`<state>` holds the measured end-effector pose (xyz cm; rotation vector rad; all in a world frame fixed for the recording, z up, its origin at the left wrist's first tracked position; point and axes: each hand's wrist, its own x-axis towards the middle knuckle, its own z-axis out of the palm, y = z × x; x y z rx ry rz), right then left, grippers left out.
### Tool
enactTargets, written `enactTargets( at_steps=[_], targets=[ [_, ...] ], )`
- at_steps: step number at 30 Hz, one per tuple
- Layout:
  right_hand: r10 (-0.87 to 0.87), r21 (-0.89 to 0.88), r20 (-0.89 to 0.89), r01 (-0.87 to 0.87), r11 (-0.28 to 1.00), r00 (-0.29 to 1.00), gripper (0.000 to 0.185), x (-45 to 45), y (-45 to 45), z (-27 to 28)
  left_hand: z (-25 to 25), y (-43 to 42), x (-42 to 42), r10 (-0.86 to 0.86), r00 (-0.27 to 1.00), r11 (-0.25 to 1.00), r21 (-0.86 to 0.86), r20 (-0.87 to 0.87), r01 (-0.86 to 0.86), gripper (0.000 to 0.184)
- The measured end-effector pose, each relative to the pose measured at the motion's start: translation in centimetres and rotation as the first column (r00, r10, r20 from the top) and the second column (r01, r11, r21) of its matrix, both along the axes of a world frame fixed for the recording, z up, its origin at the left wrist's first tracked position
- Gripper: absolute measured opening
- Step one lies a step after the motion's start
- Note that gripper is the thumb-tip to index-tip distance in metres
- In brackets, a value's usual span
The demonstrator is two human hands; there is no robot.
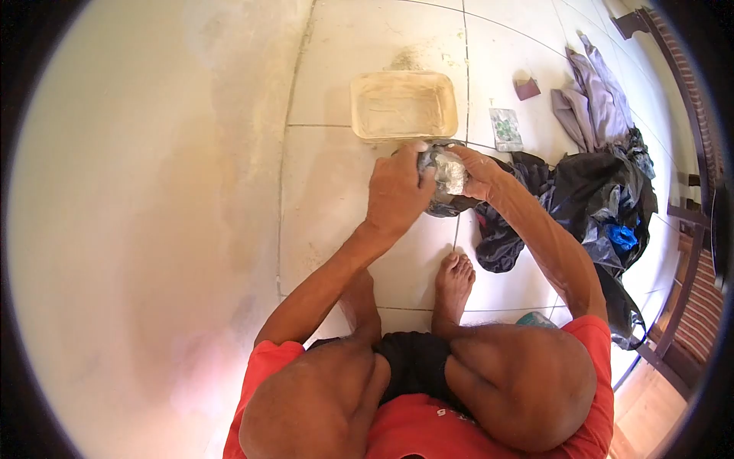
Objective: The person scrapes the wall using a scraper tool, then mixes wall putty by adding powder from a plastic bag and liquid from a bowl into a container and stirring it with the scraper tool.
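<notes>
A dark, shiny plastic bag [446,205] with a bright silvery-white top is held between both hands, just in front of a rectangular tub. My left hand [397,191] grips its left side, with thumb and fingers against the plastic. On the other side, my right hand [475,172] is closed round the bag's right edge. What lies inside the bag cannot be made out. The cream-coloured tub [405,135] stands on the floor beyond the hands, its inside smeared with pale residue.
Crumpled black plastic bags [589,191] lie to the right, with a blue scrap [622,237] among them. Farther off are grey cloth [592,99], a small printed packet [505,129] and a maroon piece [527,89]. Wooden furniture [692,252] borders the right; a plain wall [153,229] rises left.
</notes>
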<state>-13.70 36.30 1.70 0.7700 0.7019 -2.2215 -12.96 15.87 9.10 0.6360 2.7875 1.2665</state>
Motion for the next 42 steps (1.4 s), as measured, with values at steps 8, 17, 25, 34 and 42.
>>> enactTargets(
  at_steps=[8,17,25,34,42],
  targets=[
    [-0.033,0.028,0.056,0.031,0.999,0.998,0.026,0.2,-0.8,2.2,-1.4,-2.4,-1.1,-0.136,0.826,0.829,0.519,0.547,-0.207,0.02],
    [0.031,0.148,0.089,-0.044,0.988,0.996,0.023,-0.1,-1.1,2.8,-3.4,-2.8,-1.6,-0.033,0.852,0.849,0.464,0.523,-0.252,0.026],
    [-0.027,0.027,0.057,0.026,0.999,0.998,0.024,0.0,-1.2,4.3,-4.2,-3.4,-1.0,-0.043,0.846,0.835,0.484,0.531,-0.262,0.03],
    [0.001,0.066,-0.061,0.003,0.998,0.998,0.032,-5.8,-0.1,6.9,-4.4,-3.4,-0.3,-0.108,0.814,0.798,0.538,0.571,-0.272,0.034],
    [0.307,0.595,-0.173,-0.149,0.79,0.936,0.029,-13.7,-3.7,-0.1,-4.3,-3.5,0.0,-0.126,0.782,0.769,0.558,0.61,-0.312,0.034]
  ],
)
